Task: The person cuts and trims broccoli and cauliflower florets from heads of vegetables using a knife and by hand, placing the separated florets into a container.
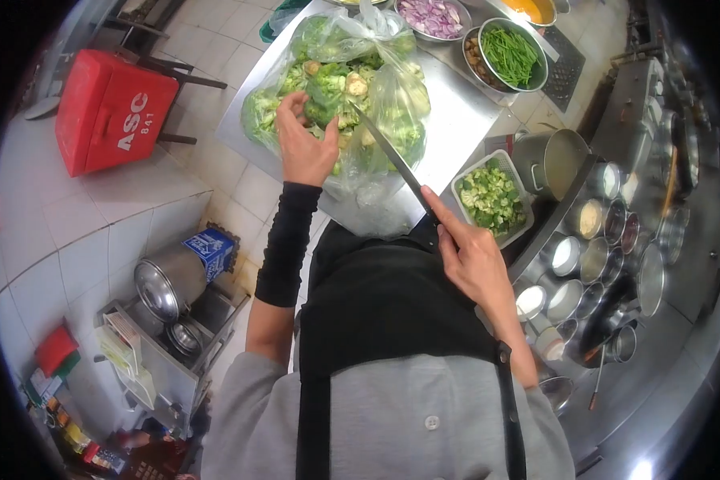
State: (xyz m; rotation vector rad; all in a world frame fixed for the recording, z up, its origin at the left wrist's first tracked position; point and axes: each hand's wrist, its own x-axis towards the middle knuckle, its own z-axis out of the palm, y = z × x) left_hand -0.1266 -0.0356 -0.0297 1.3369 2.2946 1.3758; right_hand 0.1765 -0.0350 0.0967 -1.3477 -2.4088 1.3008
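Observation:
A clear plastic bag (352,188) of broccoli lies open on a metal table (464,120). My left hand (306,144), with a black sleeve on the forearm, curves its fingers and thumb around the side of a broccoli head (326,90) on top of the bag's contents. In my right hand (474,254) is a long kitchen knife (396,156), its blade slanting up and left. The knife tip reaches the broccoli beside my left hand; whether it touches is unclear.
A white basket (454,188) of cut broccoli sits right of the table, beside a large pot (540,172). Bowls of chopped purple onion (432,18) and green vegetables (510,58) stand at the back. Several seasoning containers (566,256) line the right counter. A red box (112,112) is at left.

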